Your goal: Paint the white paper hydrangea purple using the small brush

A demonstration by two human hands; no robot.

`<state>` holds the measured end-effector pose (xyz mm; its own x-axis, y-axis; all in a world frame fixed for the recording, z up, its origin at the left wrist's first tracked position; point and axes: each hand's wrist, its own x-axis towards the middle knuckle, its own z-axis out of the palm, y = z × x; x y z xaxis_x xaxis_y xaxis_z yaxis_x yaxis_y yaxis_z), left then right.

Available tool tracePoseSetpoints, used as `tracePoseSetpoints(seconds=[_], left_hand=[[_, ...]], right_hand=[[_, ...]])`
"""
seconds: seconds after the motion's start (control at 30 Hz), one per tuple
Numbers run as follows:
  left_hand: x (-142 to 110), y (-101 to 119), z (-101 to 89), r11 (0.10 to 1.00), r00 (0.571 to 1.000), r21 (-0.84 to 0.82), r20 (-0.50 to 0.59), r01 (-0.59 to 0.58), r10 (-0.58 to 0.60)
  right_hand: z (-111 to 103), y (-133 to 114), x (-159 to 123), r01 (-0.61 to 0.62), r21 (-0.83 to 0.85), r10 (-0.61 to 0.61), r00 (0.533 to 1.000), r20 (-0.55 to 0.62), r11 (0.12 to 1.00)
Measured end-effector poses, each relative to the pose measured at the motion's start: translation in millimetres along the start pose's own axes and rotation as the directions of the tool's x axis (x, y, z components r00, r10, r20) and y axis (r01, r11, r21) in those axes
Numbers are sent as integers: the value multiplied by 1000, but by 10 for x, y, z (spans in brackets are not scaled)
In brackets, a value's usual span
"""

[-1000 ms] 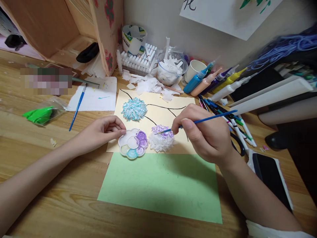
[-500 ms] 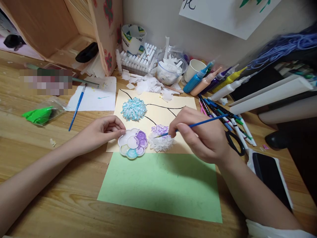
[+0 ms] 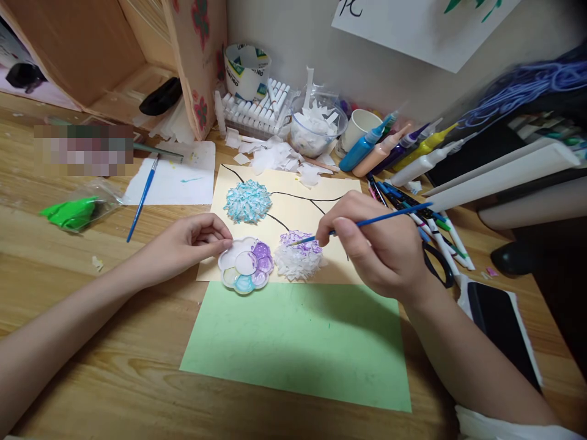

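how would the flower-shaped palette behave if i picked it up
The palette looks like thin plastic, so it's probably light yet fairly stiff. Its shallow wells hold purple paint and blue paint, which might run if it tilts.

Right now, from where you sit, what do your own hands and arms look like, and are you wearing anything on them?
Both my left hand and right hand are bare, with no gloves, rings or watch in sight. A whitish sleeve shows near my right elbow; none shows on the left.
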<state>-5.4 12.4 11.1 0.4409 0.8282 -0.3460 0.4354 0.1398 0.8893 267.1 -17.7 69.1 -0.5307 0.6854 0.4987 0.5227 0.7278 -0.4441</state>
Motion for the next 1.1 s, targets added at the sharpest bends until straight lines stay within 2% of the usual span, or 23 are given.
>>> tracePoseSetpoints(seconds=[0.13, 0.33, 0.47, 0.67, 0.9, 1.1], left_hand=[[-2, -6, -3, 1000, 1000, -15, 9, 7, -7], [-7, -26, -4, 999, 1000, -38, 16, 13, -12], [-5, -18, -1, 999, 1000, -30, 11, 10, -10], [-6, -15, -4, 1000, 1000, -25, 6, 2, -2], [0, -35, -7, 999, 1000, -38, 9, 12, -11], [-7, -16, -8, 999, 1000, -39, 5, 11, -11]], right_hand=[[31, 29, -10, 11, -13, -10, 999, 51, 1000], [1, 49, -16, -43, -20, 43, 999, -14, 999], [-5, 45, -12, -16, -4, 16, 999, 45, 1000], [-17, 46, -19, -28, -31, 27, 999, -41, 999], [-4, 27, 1, 8, -24, -7, 999, 45, 1000], [-14, 29, -5, -5, -13, 5, 1000, -27, 1000]])
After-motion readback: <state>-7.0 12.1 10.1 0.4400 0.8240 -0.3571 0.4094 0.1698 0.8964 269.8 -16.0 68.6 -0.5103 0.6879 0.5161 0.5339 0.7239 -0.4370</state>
